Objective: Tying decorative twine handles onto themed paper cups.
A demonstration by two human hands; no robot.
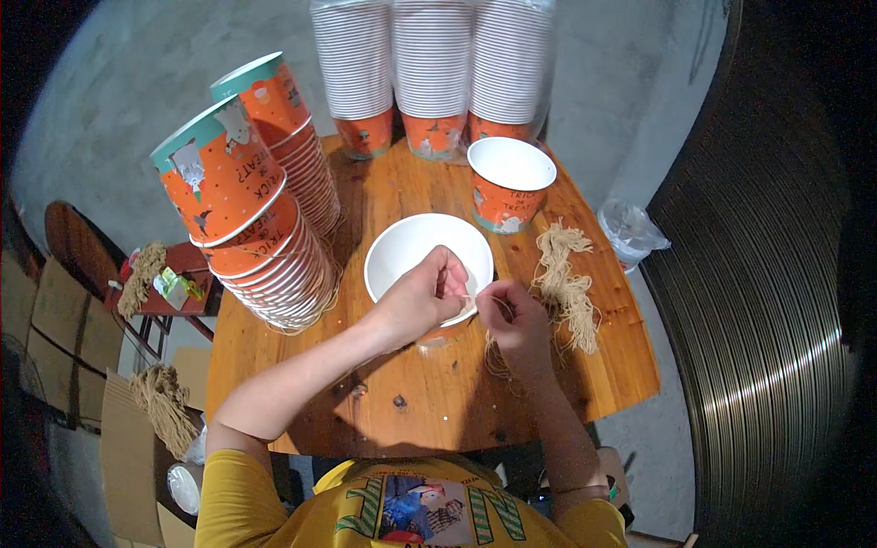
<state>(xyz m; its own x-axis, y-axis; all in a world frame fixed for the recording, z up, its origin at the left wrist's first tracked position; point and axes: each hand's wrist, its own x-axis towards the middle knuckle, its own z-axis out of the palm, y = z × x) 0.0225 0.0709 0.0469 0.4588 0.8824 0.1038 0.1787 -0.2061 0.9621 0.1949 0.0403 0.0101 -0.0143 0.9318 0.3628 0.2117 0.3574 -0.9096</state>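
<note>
We are losing the tops of the wrapped bucket stacks [432,64] beyond the upper edge. Our left hand [416,297] is hiding part of the near bucket [397,251]. Between our fingers [449,262], the cord [471,300] is appearing too fine to trace; a white speck [445,418] is staying unidentifiable.

The head-worn fisheye looks down and forward, close over the wooden table [402,187]

Small workshop, grey walls [607,73], ribbed metal shutter [776,301]; wooden worktable [402,183], stacked paper buckets [228,196]
</note>
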